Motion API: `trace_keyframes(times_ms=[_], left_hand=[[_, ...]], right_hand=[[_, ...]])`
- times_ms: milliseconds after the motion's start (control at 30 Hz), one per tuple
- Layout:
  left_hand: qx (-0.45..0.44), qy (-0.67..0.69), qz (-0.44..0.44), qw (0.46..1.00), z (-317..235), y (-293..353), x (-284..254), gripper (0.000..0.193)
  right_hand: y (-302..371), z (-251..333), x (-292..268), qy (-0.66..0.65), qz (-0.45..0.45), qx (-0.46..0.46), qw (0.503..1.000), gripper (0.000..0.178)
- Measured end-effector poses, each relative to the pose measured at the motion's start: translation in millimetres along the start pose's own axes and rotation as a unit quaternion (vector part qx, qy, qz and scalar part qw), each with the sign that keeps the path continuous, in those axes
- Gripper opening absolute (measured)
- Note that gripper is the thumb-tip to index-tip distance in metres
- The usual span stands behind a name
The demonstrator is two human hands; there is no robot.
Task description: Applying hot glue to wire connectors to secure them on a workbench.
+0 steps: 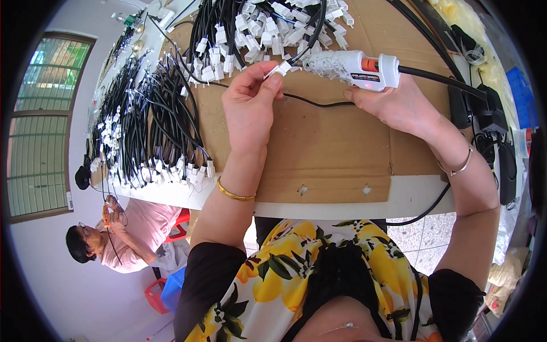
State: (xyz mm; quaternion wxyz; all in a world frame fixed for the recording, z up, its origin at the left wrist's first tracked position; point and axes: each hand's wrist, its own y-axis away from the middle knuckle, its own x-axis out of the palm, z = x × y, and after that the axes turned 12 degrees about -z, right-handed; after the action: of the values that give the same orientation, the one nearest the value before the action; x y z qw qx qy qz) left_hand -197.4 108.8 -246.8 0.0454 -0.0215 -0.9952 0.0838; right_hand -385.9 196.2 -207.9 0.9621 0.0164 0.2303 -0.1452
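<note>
Between the thumb and fingers of my left hand point(248, 111), a small white plastic connector point(283, 68) is pinched, and a black cable point(314, 41) runs up from it toward the pile. My right hand point(393, 105) is wrapped round a white glue gun point(388, 71), its fingers mostly hidden behind the body. The gun's front is wrapped in a crinkled, stringy covering. Its nozzle points left, right at the connector; whether they touch I cannot tell. Past my right hand, a thick black cord point(439, 80) leaves the gun's rear end.
Brown cardboard point(330, 148) covers the white table point(416, 200). Black cables with white connectors point(268, 31) are heaped at the far side, and more cable bundles point(171, 125) lie at left. Black adapters point(491, 114) stand at right. Another person point(137, 233) sits at lower left, holding an orange tool.
</note>
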Motion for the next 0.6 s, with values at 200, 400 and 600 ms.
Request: trace_keyframes(times_ms=[200, 400, 600], left_hand=[[0.035, -0.027, -0.003, 0.999, 0.9, 1.4, 0.5, 0.016], [0.046, -0.001, 0.003, 0.999, -1.1, 2.4, 3.7, 0.018], [0.008, 0.023, 0.017, 1.0, -0.2, 0.3, 1.5, 0.015]], right_hand=[[1.1, 2.1, -0.9, -0.006, -0.017, 0.0, 1.0, 0.018], [-0.2, -1.7, 0.1, -0.017, -0.017, -0.006, 1.0, 0.016], [0.2, 0.9, -0.6, -0.009, -0.01, -0.012, 1.0, 0.016]])
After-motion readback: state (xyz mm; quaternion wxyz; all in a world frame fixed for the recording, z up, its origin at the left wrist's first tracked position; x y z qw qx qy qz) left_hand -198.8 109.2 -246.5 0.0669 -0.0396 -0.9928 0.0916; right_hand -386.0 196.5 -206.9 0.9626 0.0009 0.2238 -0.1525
